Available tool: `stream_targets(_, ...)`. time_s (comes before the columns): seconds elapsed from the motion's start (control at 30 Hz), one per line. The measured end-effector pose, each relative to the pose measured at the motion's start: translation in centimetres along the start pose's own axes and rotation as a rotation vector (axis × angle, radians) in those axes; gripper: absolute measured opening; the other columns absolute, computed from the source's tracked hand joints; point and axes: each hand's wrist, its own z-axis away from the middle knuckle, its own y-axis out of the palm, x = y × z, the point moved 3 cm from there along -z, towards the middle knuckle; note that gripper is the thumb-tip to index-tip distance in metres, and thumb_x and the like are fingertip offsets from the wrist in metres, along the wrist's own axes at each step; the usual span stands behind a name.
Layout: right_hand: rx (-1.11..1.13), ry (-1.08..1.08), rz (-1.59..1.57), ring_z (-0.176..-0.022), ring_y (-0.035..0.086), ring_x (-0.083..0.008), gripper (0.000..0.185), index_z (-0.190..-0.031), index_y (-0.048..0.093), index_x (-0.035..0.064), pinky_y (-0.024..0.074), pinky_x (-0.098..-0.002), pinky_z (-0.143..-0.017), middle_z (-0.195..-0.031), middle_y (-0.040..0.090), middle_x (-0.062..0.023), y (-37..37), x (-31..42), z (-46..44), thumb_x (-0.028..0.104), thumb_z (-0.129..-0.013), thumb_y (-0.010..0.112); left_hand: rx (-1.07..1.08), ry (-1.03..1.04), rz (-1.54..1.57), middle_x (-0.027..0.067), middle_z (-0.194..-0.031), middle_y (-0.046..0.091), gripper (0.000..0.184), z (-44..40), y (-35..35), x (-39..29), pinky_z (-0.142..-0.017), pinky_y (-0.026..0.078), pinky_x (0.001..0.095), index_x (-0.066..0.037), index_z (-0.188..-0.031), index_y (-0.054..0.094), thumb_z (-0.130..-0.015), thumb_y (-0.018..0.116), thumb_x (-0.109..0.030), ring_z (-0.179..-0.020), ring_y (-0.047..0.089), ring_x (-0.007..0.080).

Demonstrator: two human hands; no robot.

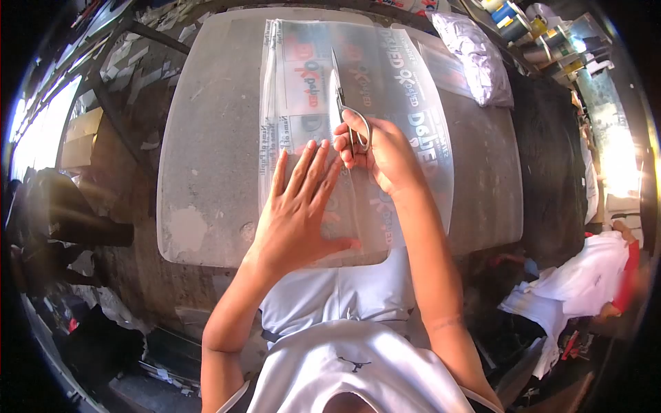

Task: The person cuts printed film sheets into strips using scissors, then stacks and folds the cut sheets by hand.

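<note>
Printed clear plastic sheeting (375, 199) with red and white lettering lies across the table and hangs toward its front edge. My left hand (299, 206) rests flat on the sheeting with the fingers spread. Beside it, my right hand (385, 155) is closed around the handles of metal scissors (340, 96). The scissor blades point away from me, along a line between two printed strips of the sheeting. Whether the blades are parted, or how the plastic sits between them, I cannot make out.
Under the sheeting is a pale, worn table (210, 138). A wrinkled plastic-wrapped bundle (475, 58) sits at its far right corner. Spools (513, 24) stand at the upper right. A cardboard box (81, 141) is on the left. Another person in a white shirt (578, 275) is at the right.
</note>
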Motion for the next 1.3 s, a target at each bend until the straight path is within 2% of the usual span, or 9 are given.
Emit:
stream_targets(0.17, -0.027, -0.027, -0.016, -0.067, 0.066, -0.0126, 0.042, -0.099, 0.069, 0.0004, 0.0550, -0.0260, -0.064, -0.082, 0.071, -0.0061, 0.6, -0.1, -0.2, 0.042, -0.102, 0.069, 0.000, 0.013, -0.030, 0.0190, -0.171, 0.027, 0.129, 0.1, 0.1, 0.1, -0.131, 0.008, 0.0562, -0.003, -0.163, 0.032, -0.066, 0.085, -0.069, -0.161, 0.018, 0.0342)
stream_targets(0.33, -0.035, -0.043, -0.007, -0.067, 0.068, -0.0128, 0.043, -0.097, 0.069, 0.0015, 0.0558, -0.0263, -0.065, -0.081, 0.072, -0.0063, 0.7, 0.2, -0.3, 0.044, -0.103, 0.067, -0.010, 0.013, -0.005, 0.0191, -0.171, 0.027, 0.127, 0.2, 0.4, 0.2, -0.131, 0.008, 0.0569, -0.002, -0.163, 0.032, -0.068, 0.083, -0.070, -0.161, 0.018, 0.0345)
stream_targets(0.4, -0.026, -0.043, 0.001, -0.067, 0.065, -0.0106, 0.042, -0.100, 0.069, 0.0009, 0.0544, -0.0237, -0.065, -0.083, 0.070, -0.0046, 0.8, 0.4, -0.3, 0.043, -0.100, 0.072, -0.018, 0.020, 0.005, 0.0192, -0.171, 0.027, 0.124, 0.1, 0.3, 0.2, -0.131, 0.008, 0.0576, -0.002, -0.162, 0.033, -0.070, 0.081, -0.070, -0.161, 0.018, 0.0346)
stream_targets(0.5, -0.025, -0.052, -0.007, -0.067, 0.065, -0.0110, 0.041, -0.100, 0.070, 0.0011, 0.0544, -0.0235, -0.064, -0.083, 0.070, -0.0044, 0.8, 0.4, -0.9, 0.043, -0.100, 0.072, -0.002, 0.002, -0.001, 0.0179, -0.171, 0.026, 0.131, 0.1, 0.2, 0.2, -0.131, 0.008, 0.0558, -0.004, -0.164, 0.029, -0.067, 0.083, -0.072, -0.161, 0.017, 0.0336)
stream_targets(1.3, 0.075, -0.017, 0.032, -0.065, 0.064, -0.0123, 0.041, -0.100, 0.069, 0.0016, 0.0526, -0.0263, -0.063, -0.084, 0.070, -0.0059, -1.1, 1.4, -3.3, 0.043, -0.102, 0.069, -0.028, -0.007, 0.022, 0.0200, -0.170, 0.029, 0.121, -0.1, -0.3, 0.1, -0.131, 0.009, 0.0561, -0.002, -0.159, 0.039, -0.066, 0.086, -0.064, -0.161, 0.020, 0.0345)
